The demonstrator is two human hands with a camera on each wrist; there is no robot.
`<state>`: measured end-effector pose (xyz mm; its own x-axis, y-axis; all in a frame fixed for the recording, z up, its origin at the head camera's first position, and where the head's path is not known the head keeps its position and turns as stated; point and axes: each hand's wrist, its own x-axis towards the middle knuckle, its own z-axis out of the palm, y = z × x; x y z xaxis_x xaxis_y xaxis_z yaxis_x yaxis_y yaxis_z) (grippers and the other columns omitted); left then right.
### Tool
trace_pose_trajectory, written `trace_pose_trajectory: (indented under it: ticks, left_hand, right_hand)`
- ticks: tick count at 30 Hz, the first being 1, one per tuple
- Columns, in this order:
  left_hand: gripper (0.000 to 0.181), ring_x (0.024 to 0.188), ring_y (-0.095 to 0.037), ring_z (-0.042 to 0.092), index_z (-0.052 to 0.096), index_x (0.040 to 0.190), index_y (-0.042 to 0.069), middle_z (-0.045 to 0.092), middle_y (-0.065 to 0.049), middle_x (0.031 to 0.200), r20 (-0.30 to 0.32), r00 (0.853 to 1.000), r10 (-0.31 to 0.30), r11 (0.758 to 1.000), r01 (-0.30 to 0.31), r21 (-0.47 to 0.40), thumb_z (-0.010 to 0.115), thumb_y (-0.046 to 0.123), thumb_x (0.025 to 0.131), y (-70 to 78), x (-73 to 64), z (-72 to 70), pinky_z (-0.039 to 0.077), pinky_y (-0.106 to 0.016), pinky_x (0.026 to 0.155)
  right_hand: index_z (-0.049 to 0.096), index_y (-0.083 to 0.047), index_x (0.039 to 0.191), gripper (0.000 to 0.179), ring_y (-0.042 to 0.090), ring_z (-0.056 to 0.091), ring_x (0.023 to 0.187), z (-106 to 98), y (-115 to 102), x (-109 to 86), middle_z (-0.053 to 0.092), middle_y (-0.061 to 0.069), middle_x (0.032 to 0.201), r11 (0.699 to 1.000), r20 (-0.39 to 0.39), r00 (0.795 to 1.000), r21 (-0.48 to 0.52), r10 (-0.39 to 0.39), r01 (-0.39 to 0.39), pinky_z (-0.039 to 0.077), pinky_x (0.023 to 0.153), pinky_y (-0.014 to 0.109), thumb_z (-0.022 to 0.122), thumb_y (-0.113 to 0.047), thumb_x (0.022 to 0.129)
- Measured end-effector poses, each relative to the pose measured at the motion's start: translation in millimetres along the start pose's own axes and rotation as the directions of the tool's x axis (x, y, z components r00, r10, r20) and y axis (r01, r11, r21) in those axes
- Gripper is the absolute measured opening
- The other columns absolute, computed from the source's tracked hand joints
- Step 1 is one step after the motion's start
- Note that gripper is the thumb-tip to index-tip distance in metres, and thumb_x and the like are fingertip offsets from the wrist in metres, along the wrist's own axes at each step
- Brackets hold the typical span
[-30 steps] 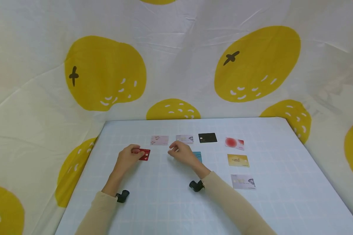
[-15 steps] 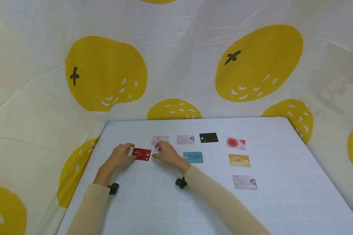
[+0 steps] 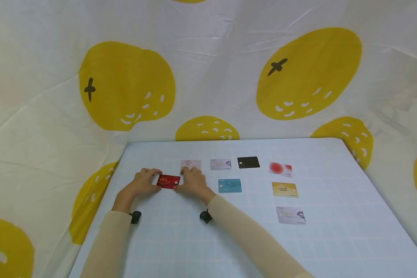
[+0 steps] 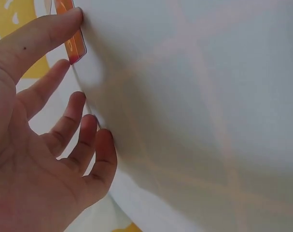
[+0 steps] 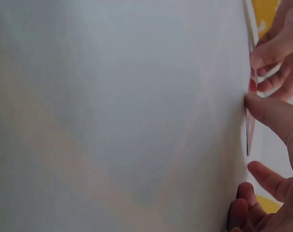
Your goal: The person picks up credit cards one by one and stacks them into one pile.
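A red VIP card (image 3: 168, 181) lies low at the table's left rear, framed by both hands. My left hand (image 3: 142, 181) holds its left end, thumb at the near corner and index finger at the far one. In the left wrist view the thumb (image 4: 69, 24) overlaps the card (image 4: 77, 46), while the other fingers are spread and bent. On the right end, my right hand (image 3: 194, 183) grips the same card, thumb at the near edge and index finger by the far corner. Behind that hand, a pink card (image 3: 191, 164) is partly hidden.
Right of my hands lies a blue card (image 3: 230, 185). A pale silver card (image 3: 220, 164) and a black card (image 3: 248, 162) form the back row. Farther right are a red-circle card (image 3: 280, 169), a gold card (image 3: 285, 189) and another silver card (image 3: 290, 215). A fruit-print curtain (image 3: 212, 77) hangs behind.
My right hand has moved left, uncovering the blue card, and reached the red card's right end. My left hand has shifted from across the card's face to its left end.
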<state>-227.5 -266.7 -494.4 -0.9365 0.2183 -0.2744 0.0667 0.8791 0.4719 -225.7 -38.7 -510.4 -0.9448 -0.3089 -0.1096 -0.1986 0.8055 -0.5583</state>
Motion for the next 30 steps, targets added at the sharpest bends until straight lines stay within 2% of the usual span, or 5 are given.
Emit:
trace_pose_trajectory:
  ticks: [5,13,19,25,30]
  left_hand:
    - [0.054,0.124,-0.049,0.035,0.055,0.136,0.017,0.037,-0.029,0.141,0.011,1.0,-0.005,1.0,0.005,-0.01,0.077,0.021,0.087,0.8,1.5,-2.3,0.037,-0.069,0.094]
    - [0.052,0.12,-0.047,0.036,0.057,0.132,0.016,0.04,-0.028,0.138,0.032,0.999,-0.034,0.999,0.034,-0.014,0.079,0.022,0.086,1.3,2.9,-3.3,0.04,-0.067,0.091]
    - [0.038,0.12,-0.047,0.034,0.062,0.12,0.014,0.041,-0.026,0.134,0.053,0.997,-0.051,0.999,0.05,0.009,0.079,0.022,0.086,2.0,5.0,-1.9,0.04,-0.065,0.091]
    - [0.054,0.121,-0.046,0.033,0.055,0.133,0.015,0.039,-0.027,0.137,0.051,0.997,-0.059,0.998,0.06,-0.015,0.079,0.024,0.086,2.3,6.2,-1.1,0.038,-0.066,0.093]
    - [0.057,0.121,-0.046,0.032,0.054,0.135,0.016,0.039,-0.026,0.137,0.055,0.995,-0.081,0.996,0.082,-0.021,0.08,0.025,0.085,2.3,5.9,-2.3,0.039,-0.065,0.092]
  right_hand:
    - [0.059,-0.02,0.121,0.052,0.022,0.044,0.096,-0.3,-3.8,-2.8,0.05,0.003,0.101,0.999,-0.012,1.0,-0.047,0.006,-0.006,0.04,0.082,0.04,0.082,-0.044,0.081]
    - [0.061,-0.02,0.119,0.046,0.023,0.043,0.096,2.3,-3.8,-1.5,0.051,0.003,0.099,1.0,-0.009,1.0,-0.023,0.008,-0.008,0.038,0.082,0.04,0.082,-0.04,0.083]
    - [0.061,-0.019,0.121,0.047,0.023,0.043,0.097,3.5,-2.7,-1.3,0.052,0.003,0.1,1.0,0.007,1.0,-0.01,0.021,-0.02,0.037,0.083,0.041,0.081,-0.039,0.083]
    - [0.061,-0.02,0.12,0.045,0.024,0.043,0.097,2.1,-2.1,-0.4,0.053,0.003,0.101,0.999,0.009,0.999,0.001,0.034,-0.034,0.037,0.084,0.042,0.081,-0.037,0.084]
    - [0.061,-0.021,0.119,0.044,0.024,0.043,0.097,0.7,-3.4,0.2,0.055,0.003,0.103,0.999,0.022,0.999,0.01,0.045,-0.046,0.037,0.084,0.042,0.082,-0.035,0.083]
